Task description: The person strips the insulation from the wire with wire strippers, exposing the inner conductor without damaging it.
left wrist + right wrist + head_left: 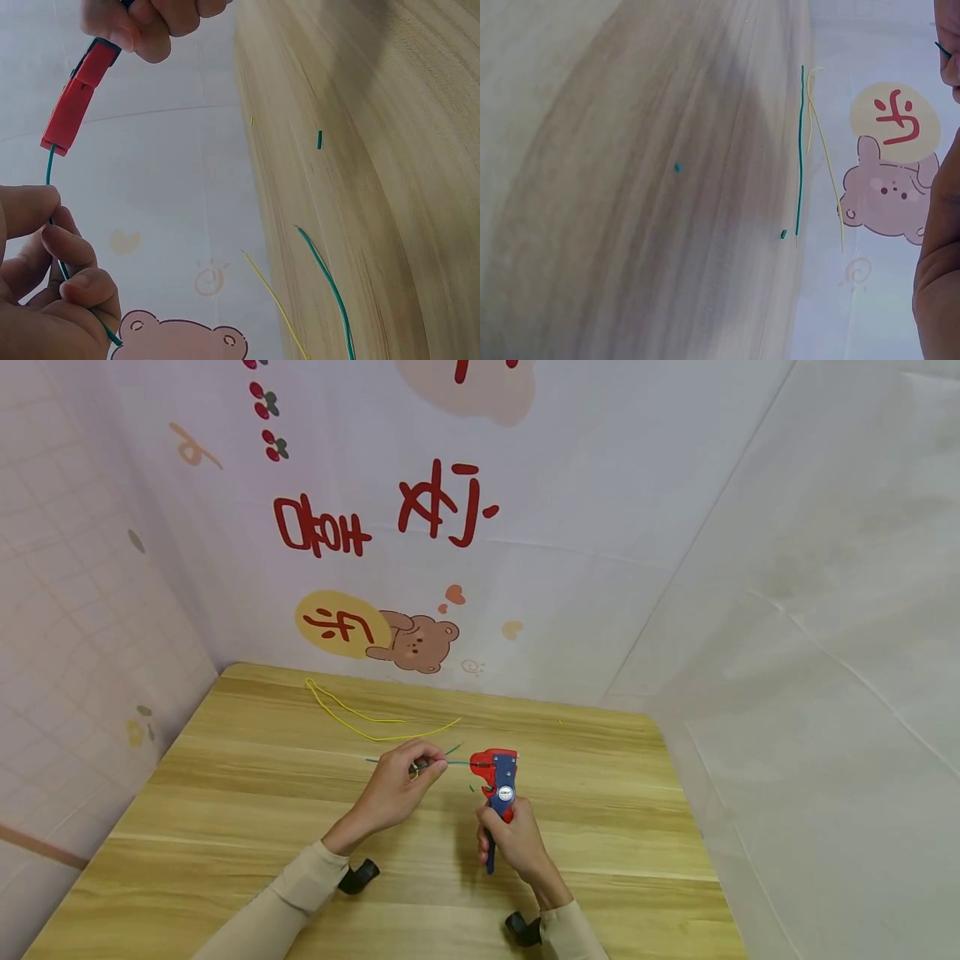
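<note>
My right hand (517, 843) grips the handles of a red and blue wire stripper (504, 770), its head pointing left. Thumb and fingers of my left hand (401, 785) pinch a thin green wire (456, 763) near its end. That end runs into the stripper's red nose, as the left wrist view also shows; the tip inside is hidden. The rest of this wire passes back through the left fingers. On the wooden table beyond lies a second green wire (328, 274). The right wrist view shows only part of the right hand (939, 262) at its edge.
A bent yellow wire (347, 724) lies near the table's back. A short green scrap (472, 788) is on the wood by the stripper, and a tiny yellow scrap (560, 722) farther right. A printed cloth wall (570, 635) rises behind the table (615, 827).
</note>
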